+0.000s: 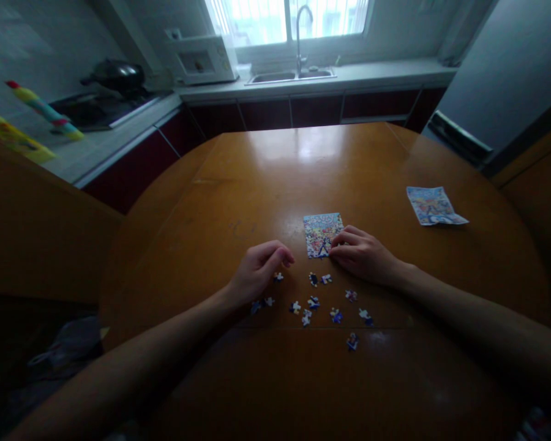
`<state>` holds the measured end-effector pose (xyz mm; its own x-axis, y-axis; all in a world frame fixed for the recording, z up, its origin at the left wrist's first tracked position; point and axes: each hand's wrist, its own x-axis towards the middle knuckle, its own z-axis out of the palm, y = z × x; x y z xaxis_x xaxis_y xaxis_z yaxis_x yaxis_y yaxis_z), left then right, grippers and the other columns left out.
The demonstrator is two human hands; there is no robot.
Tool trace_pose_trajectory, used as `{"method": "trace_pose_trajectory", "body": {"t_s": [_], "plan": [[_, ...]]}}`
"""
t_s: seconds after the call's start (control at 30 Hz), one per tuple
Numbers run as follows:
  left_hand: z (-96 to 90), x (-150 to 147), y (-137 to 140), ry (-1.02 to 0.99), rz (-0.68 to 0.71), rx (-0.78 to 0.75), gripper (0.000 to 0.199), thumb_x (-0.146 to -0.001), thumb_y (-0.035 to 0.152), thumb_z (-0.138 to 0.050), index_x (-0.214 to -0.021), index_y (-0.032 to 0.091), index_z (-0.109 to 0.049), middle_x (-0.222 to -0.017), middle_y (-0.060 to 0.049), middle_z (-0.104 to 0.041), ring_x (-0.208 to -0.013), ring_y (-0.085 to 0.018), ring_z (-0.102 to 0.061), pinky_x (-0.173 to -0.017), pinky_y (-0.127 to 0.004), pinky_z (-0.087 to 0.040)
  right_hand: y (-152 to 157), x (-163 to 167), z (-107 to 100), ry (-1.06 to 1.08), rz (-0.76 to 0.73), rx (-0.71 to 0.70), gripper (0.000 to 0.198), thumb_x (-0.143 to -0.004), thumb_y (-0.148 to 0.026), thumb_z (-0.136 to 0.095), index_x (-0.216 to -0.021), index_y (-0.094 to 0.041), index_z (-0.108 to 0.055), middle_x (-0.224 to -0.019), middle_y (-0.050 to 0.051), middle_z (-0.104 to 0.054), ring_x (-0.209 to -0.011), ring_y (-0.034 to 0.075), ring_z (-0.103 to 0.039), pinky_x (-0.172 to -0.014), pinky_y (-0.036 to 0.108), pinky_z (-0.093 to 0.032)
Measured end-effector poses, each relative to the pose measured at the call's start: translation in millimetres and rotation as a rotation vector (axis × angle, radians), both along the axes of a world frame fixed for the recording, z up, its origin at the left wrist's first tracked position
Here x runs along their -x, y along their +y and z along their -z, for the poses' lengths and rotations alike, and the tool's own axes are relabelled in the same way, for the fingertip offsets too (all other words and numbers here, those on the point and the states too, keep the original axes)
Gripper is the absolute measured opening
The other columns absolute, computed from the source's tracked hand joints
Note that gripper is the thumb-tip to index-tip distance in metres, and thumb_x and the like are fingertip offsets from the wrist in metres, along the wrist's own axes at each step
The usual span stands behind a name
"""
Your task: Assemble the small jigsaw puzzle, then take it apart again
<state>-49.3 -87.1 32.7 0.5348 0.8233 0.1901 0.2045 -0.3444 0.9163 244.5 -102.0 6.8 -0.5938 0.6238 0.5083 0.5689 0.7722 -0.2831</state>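
Desk point(239, 190) fills mid-frame, near edge lost in shadow. Right hand point(359, 252), right of centre: fingers bent over right edge of centre-frame puzzle point(320, 233), grip unclear. Left hand point(259, 269): fingers curled, can't tell if pinching. Loose pieces point(313, 302) below, prints unreadable.

Small jigsaw point(320, 231) lies beyond a scatter of loose pieces point(313, 302)

The jigsaw rests flat on the wooden table point(275, 177), a small rectangle turned only slightly — pale blue along its far edge, crowded with many small colours through the middle, with darker blue toward the near edge. Its near right corner is partly hidden. About a dozen loose pieces lie apart from it on the near side — mostly white, blue and dark — at various angles, some close together.
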Motion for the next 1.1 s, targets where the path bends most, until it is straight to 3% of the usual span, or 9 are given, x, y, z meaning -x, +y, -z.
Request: {"method": "trace_pose_trajectory", "body": {"t_s": [0.33,0.57,0.87,1.1], "plan": [[-0.5,0.3,0.6,-0.008,0.003,-0.023,0.033,-0.102,0.034,-0.048,-0.085,0.015,-0.069,-0.081,-0.005,-0.067,-0.076,-0.014,-0.061,-0.07,-0.027,-0.047,1.1,-4.9,1.5,0.093,0.13,-0.001,0.021,-0.09,-0.013,-0.06,-0.102,-0.025,-0.072,-0.104,0.008,-0.067,-0.099,0.025,-0.057,-0.083,0.042,-0.055],[-3.4,-1.0,-0.4,0.012,-0.013,-0.031,0.033,-0.102,0.033,-0.049,-0.084,0.015,-0.069,-0.079,-0.004,-0.067,-0.074,-0.013,-0.061,-0.069,-0.026,-0.047,-0.7,-1.2,2.8,0.004,0.038,0.038,0.028,-0.094,-0.012,-0.057,-0.106,-0.03,-0.075,-0.114,0.007,-0.066,-0.107,0.024,-0.055,-0.09,0.045,-0.055],[0.4,0.8,1.4,-0.003,-0.002,-0.03,0.033,-0.102,0.034,-0.049,-0.084,0.015,-0.069,-0.08,-0.004,-0.067,-0.074,-0.013,-0.061,-0.069,-0.026,-0.047,1.5,-5.8,1.9,0.135,0.143,-0.002,0.026,-0.095,-0.014,-0.054,-0.097,-0.027,-0.076,-0.105,0.008,-0.068,-0.101,0.025,-0.056,-0.083,0.044,-0.054],[0.2,0.4,1.5,-0.008,-0.006,-0.023,0.034,-0.102,0.035,-0.048,-0.084,0.015,-0.068,-0.08,-0.004,-0.067,-0.074,-0.014,-0.061,-0.069,-0.026,-0.047,0.5,-2.9,4.1,0.076,0.077,0.033,0.024,-0.092,-0.012,-0.057,-0.09,-0.026,-0.077,-0.106,0.007,-0.069,-0.101,0.024,-0.056,-0.085,0.042,-0.053]]}}
